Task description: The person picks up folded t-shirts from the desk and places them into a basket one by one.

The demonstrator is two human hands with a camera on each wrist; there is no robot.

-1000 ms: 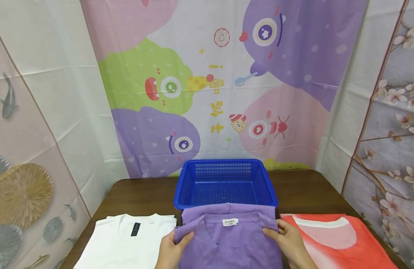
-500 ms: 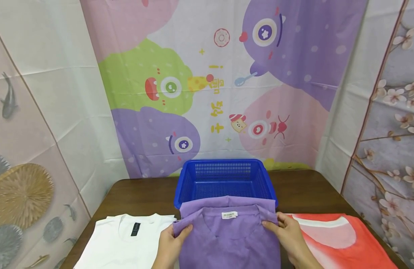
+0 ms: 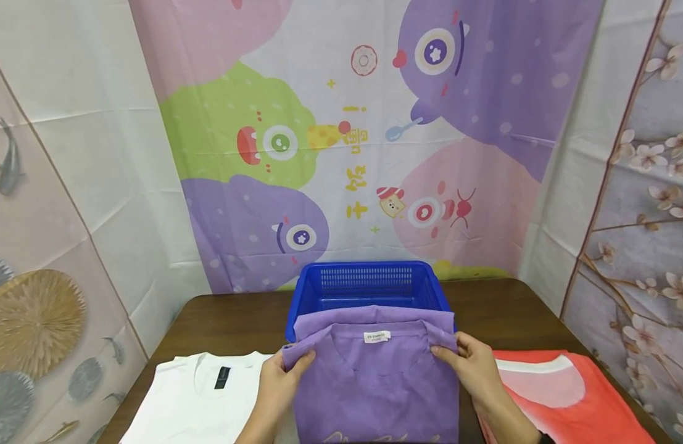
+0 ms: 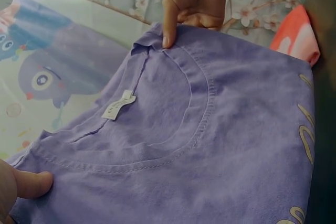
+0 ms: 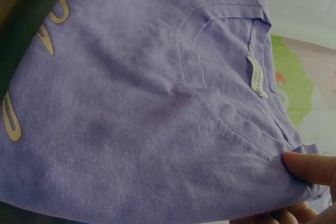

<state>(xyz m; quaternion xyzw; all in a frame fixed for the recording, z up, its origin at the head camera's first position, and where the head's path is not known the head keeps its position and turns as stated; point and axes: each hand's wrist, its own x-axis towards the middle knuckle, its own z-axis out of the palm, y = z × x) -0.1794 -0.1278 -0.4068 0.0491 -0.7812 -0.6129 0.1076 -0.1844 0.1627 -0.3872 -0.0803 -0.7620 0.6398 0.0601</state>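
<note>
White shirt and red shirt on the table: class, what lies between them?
In the head view, the purple shirt, gripped by both hands, lies between the white shirt and the red shirt.

The purple shirt (image 3: 374, 382) is made of soft, matt cloth with a faintly fuzzy surface. The blue basket (image 3: 369, 290) is seen as glossy perforated plastic, and the tabletop (image 3: 235, 320) as dark, smooth wood.

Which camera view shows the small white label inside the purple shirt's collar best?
The left wrist view: the label lies unobstructed, close and near the centre of the purple shirt. The right wrist view shows it edge-on and narrow. The head view shows it small, its print unreadable.
</note>
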